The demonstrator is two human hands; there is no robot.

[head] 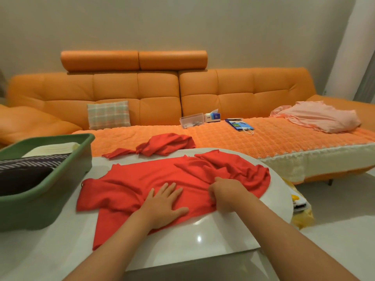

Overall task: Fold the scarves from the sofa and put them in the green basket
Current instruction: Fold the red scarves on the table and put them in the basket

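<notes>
Red scarf [142, 179] lies spread out on the white table [182, 240] in front of me, with lots of wrinkles on its right side. My left hand [164, 205] lies flat on it with the fingers straight and spread, pressing the cloth down. My right hand [225, 194] is just beside it, with the fingers curled, pinching a bit of the scarf near the table's edge. More red cloth [166, 144] is bunched up on the sofa [121, 88] seat just past the table, and I cannot tell if it is the same scarf. The green basket [60, 175] sits on the table to my left. Inside it are a cream scarf [52, 149], a striped scarf [30, 162] and a black one [20, 179], all folded. On the sofa are a checked pillow [108, 114], a clear box [191, 119], a tissue box [213, 116], a blue bag [239, 124] and a pink cloth [320, 116].
</notes>
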